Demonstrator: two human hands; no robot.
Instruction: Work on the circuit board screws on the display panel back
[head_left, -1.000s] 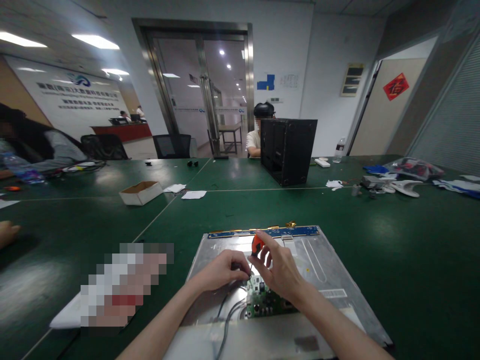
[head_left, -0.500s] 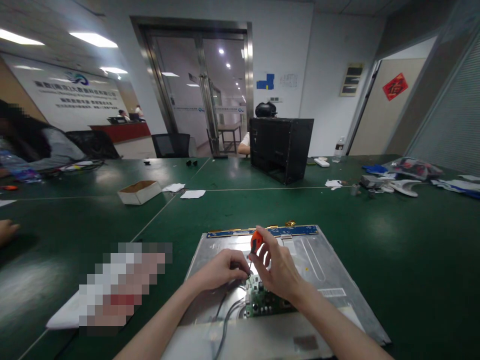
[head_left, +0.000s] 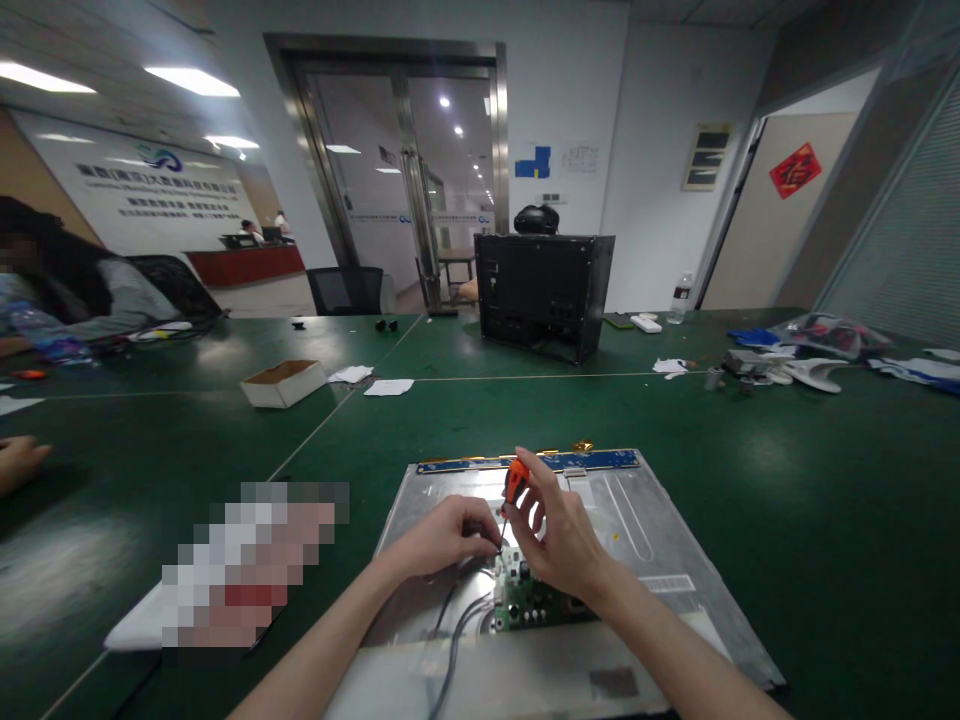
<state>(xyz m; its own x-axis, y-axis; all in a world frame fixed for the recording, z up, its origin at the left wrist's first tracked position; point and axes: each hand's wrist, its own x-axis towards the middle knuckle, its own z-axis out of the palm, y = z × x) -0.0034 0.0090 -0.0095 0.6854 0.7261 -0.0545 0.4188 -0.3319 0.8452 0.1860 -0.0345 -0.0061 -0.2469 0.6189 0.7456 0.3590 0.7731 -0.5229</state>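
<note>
Green table (head_left: 750, 480); screwdriver (head_left: 514, 482) in right grip (head_left: 559, 540).

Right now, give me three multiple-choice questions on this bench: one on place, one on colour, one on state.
1. Where does the circuit board sit?
A. on the metal panel
B. in the cardboard box
C. on the black case

2. The screwdriver handle is:
A. blue
B. orange
C. white

3. The right hand is:
A. flat on the table
B. gripping the screwdriver
C. out of view

Key: 1 A, board lies on the panel; 2 B, orange shows above the fingers; 3 B, fingers wrap the handle.
</note>
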